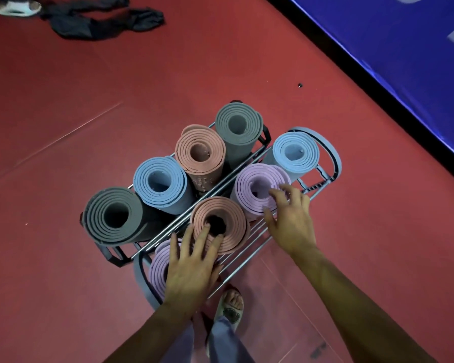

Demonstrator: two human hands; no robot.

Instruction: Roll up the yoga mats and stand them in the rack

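Several rolled yoga mats stand upright in a metal rack (249,260) on the red floor. The far row holds a grey mat (113,214), a blue mat (160,182), a pink mat (199,150) and another grey mat (237,124). In the near row stand a purple mat (159,268), a pink mat (228,218), a purple mat (257,187) and a light blue mat (295,153). My left hand (192,263) lies with straight fingers on top of the near pink mat and the near purple mat. My right hand (290,218) touches the rim of the other purple mat with spread fingers.
Dark clothing (100,18) and a white object (15,6) lie on the floor at the far left. A blue padded surface (404,61) with a black edge runs along the right. My foot in a sandal (232,305) stands just below the rack.
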